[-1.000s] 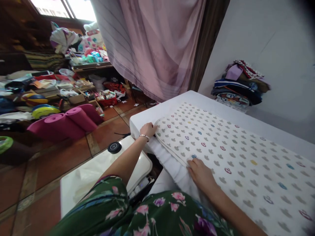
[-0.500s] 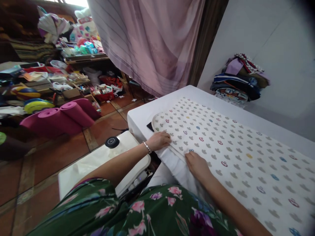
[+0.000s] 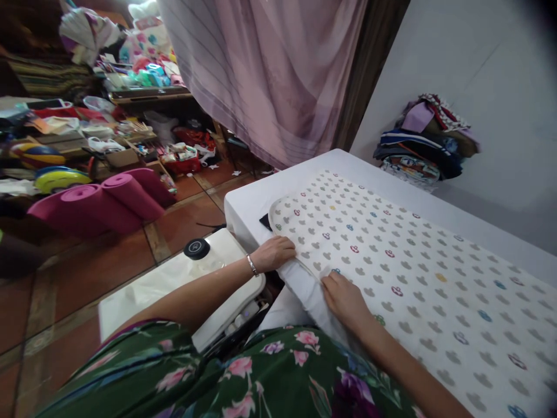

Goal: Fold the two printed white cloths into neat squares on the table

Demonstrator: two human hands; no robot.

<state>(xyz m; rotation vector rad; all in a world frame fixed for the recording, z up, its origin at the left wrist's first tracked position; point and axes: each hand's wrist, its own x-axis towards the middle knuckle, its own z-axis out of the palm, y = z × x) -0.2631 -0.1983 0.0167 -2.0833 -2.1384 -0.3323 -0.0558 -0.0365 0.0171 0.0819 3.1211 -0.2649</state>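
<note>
A white cloth printed with small grey and coloured shapes lies spread over a white-covered table. My left hand rests on the cloth's near edge, fingers curled against the fabric, a bracelet on the wrist. My right hand lies a little to the right on the same edge, fingers bent and pressing the fabric down. Whether either hand pinches the cloth or only presses it is hidden by the fingers. A small dark thing peeks out under the cloth's far corner.
A white appliance with a black knob stands on the tiled floor just left of the table. Pink rolled mats and cluttered shelves fill the left. A pink curtain hangs behind the table. Folded clothes are piled against the wall.
My left hand has slid from the cloth's far corner along the edge toward me, ending close to my right hand. My right hand shifted slightly left on the edge.
</note>
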